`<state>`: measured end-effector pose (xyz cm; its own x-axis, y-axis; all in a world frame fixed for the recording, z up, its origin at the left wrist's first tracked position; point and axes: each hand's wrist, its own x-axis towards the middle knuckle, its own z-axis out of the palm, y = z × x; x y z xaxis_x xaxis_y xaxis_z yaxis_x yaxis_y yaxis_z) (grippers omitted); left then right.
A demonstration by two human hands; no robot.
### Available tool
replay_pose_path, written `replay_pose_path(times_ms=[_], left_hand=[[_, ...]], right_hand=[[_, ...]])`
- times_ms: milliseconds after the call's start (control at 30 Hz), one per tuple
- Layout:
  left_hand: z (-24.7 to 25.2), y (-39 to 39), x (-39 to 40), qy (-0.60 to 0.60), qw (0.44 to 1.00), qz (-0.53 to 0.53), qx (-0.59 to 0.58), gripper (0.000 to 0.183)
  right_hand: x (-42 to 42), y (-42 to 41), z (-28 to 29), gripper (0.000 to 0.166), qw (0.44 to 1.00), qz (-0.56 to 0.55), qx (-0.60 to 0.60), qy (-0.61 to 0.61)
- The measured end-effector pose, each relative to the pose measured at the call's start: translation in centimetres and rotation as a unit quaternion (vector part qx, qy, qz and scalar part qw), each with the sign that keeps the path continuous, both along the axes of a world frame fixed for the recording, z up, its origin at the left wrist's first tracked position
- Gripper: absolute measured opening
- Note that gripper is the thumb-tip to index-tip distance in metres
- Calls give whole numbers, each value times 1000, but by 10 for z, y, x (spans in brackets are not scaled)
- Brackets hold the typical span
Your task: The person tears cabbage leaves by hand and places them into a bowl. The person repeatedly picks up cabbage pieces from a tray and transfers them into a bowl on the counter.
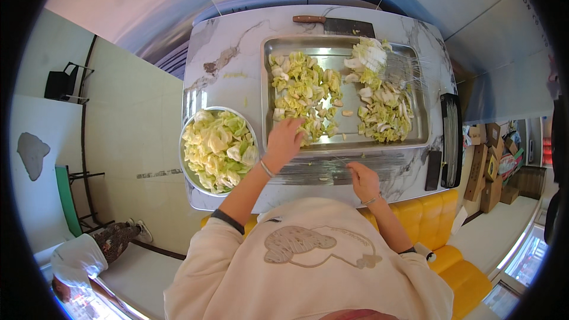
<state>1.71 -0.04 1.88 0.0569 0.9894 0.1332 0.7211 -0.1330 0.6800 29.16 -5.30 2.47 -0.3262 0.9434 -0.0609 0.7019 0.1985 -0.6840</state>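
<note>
My left hand [286, 140] reaches over the near left corner of a metal tray [346, 144], its fingertips at cut cabbage leaves [304, 89]; whether they pinch a piece cannot be told. My right hand [364, 180] is closed with thumb and forefinger on one end of a thin skewer [340, 159], just in front of the tray. Beneath it, many thin skewers [311, 173] lie side by side on the marble-patterned table. At the tray's right rear, skewers threaded with cabbage [371, 55] lie in a pile, with loose leaves [386, 111] nearer me.
A round bowl of cabbage leaves [218, 151] stands at the left. A cleaver [349, 26] lies behind the tray. At the right are a black container of skewers [451, 142] and a dark block [432, 170]. Yellow seats [422, 218] line the near edge; a person [84, 253] is at the far left.
</note>
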Motion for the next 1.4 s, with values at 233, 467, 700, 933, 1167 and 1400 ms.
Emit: replay_pose_path(times_ms=[233,467,700,933,1167,1400], left_hand=[[-53,132,-40,75,993,61,74,47],[-93,224,-53,270,960,50,-51,78],[-81,239,-40,131,974,-3,-186,57],[-36,151,-18,42,996,-9,-78,48],[-7,38,5,50,998,-40,11,52],[-22,29,-5,-22,998,20,50,32]], right_hand=[[-15,18,15,15,993,-97,-66,34],[-31,23,7,15,991,-99,0,91],[-29,20,6,15,989,-121,-44,73],[-21,23,8,14,985,-141,-75,71],[-16,24,5,14,986,-138,-47,80],[-16,23,3,13,990,-115,-23,84]])
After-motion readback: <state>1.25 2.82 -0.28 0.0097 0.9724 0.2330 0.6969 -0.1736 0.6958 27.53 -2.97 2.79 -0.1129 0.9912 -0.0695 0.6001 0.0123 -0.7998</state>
